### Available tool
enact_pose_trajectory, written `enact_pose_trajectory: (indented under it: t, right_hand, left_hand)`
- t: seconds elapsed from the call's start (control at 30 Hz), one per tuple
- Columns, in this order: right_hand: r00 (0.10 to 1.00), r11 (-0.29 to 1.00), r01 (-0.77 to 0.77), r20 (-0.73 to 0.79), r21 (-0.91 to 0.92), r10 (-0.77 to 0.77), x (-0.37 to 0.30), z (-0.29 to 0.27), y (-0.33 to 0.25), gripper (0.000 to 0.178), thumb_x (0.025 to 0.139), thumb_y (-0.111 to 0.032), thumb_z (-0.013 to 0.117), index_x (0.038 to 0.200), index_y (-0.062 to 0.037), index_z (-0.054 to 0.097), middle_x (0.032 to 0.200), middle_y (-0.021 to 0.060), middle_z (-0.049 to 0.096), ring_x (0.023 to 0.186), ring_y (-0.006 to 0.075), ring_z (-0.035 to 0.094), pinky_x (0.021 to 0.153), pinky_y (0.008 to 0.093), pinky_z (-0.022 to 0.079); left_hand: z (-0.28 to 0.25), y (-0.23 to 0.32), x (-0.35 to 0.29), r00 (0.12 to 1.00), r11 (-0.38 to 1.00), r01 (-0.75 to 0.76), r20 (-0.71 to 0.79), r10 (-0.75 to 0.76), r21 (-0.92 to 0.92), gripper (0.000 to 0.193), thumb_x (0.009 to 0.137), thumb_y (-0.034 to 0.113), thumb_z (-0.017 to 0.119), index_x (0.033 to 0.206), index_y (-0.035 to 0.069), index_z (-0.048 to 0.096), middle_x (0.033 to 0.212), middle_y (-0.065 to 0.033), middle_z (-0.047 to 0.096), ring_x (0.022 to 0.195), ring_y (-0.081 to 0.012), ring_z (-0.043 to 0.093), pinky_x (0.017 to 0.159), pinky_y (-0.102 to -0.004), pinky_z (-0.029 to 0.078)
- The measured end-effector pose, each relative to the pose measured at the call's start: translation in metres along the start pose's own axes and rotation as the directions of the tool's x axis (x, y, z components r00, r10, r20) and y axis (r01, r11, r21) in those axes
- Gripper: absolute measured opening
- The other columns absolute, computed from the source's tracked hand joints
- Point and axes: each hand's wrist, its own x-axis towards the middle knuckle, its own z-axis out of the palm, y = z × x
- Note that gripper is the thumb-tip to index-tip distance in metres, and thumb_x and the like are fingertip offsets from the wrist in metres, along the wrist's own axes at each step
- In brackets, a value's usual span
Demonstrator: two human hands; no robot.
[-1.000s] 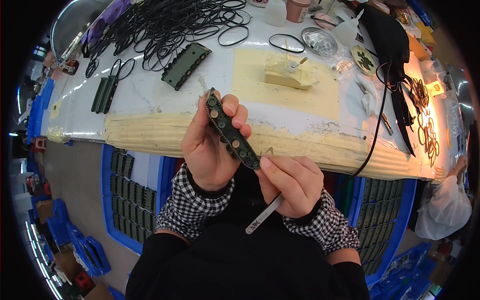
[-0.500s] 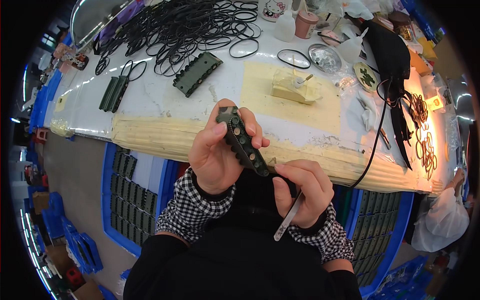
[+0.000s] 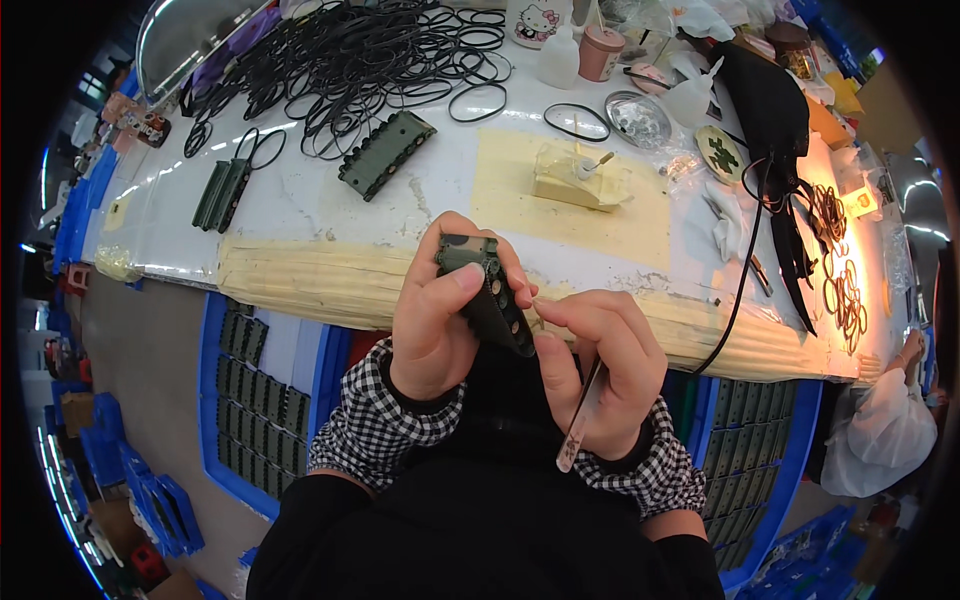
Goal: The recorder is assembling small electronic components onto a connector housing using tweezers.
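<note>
My left hand is closed around a dark green toy tank hull with a row of small wheels along its side. The hull is tilted, its lower end pointing down toward my body. My right hand holds silver tweezers against the palm, their broad end sticking out below and their tips hidden. Thumb and forefinger of this hand are close together beside the hull's wheels; whether they pinch a small part I cannot tell. Two more green hulls lie on the table, one wheeled and one narrow-looking.
Black rubber loops are heaped at the back left. A yellowish block with a small stick stands ahead. Further right are a foil dish, a plate of green parts and a black cable. Blue crates of hulls flank me below the table.
My left hand has turned the hull so its end face shows more. My right fingertips have come up to its wheels, and the tweezers hang more upright. The view has shifted slightly.
</note>
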Motion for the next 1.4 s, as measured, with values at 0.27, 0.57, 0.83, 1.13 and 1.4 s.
enact_pose_trajectory:
  t: [0.27, 0.57, 0.83, 1.13, 1.4]
  right_hand:
    - [0.984, 0.979, -0.176, 0.032, 0.101, 0.173, 0.015, -0.005, 0.002, 0.018, 0.073, 0.004, 0.073, 0.090, -0.0006, 0.067, 0.079, 0.0053, 0.062, 0.051, 0.0078, 0.045, 0.048, 0.0217, 0.037]
    - [0.987, 0.975, -0.159, 0.044, 0.153, 0.154, 0.012, -0.001, 0.006, 0.015, 0.072, 0.003, 0.073, 0.086, -0.0016, 0.067, 0.074, 0.0032, 0.061, 0.048, 0.0053, 0.038, 0.045, 0.0208, 0.033]
    - [0.989, 0.986, -0.147, 0.031, 0.078, 0.145, 0.013, -0.003, 0.004, 0.018, 0.073, 0.004, 0.072, 0.091, -0.0013, 0.069, 0.077, 0.0051, 0.062, 0.050, 0.0077, 0.045, 0.047, 0.0220, 0.037]
    - [0.997, 0.997, -0.060, 0.061, 0.052, 0.057, 0.009, 0.002, 0.001, 0.020, 0.075, 0.004, 0.070, 0.094, -0.0004, 0.069, 0.078, 0.0081, 0.061, 0.060, 0.0140, 0.058, 0.051, 0.0240, 0.045]
    - [0.993, 0.986, -0.116, 0.028, 0.123, 0.113, 0.011, 0.003, 0.013, 0.015, 0.074, 0.001, 0.073, 0.088, -0.0017, 0.067, 0.077, 0.0047, 0.061, 0.051, 0.0061, 0.047, 0.044, 0.0206, 0.036]
  left_hand:
    - [0.018, 0.002, -0.006, 0.997, 0.844, -0.068, -0.001, 0.081, 0.532, 0.018, 0.090, 0.006, 0.052, 0.103, 0.003, 0.040, 0.100, -0.0145, 0.056, 0.093, -0.0167, 0.054, 0.088, -0.0321, 0.043]
    - [0.002, -0.006, -0.008, 0.986, 0.879, -0.162, 0.109, 0.126, 0.449, 0.020, 0.086, 0.006, 0.055, 0.100, 0.002, 0.041, 0.098, -0.0158, 0.056, 0.087, -0.0163, 0.055, 0.081, -0.0313, 0.046]
    - [0.020, 0.001, -0.009, 0.991, 0.900, -0.002, -0.120, 0.060, 0.435, 0.011, 0.087, 0.004, 0.055, 0.097, 0.001, 0.051, 0.092, -0.0055, 0.061, 0.084, -0.0075, 0.055, 0.077, -0.0232, 0.046]
    - [-0.003, 0.000, -0.005, 0.981, 0.983, 0.185, -0.070, -0.183, 0.009, 0.015, 0.085, 0.015, 0.055, 0.092, 0.003, 0.050, 0.088, -0.0081, 0.061, 0.078, -0.0118, 0.057, 0.074, -0.0269, 0.047]
    - [0.004, 0.001, -0.005, 0.998, 0.987, 0.059, -0.026, -0.056, 0.147, 0.016, 0.081, 0.008, 0.054, 0.094, 0.002, 0.047, 0.088, -0.0083, 0.058, 0.079, -0.0115, 0.054, 0.075, -0.0265, 0.046]
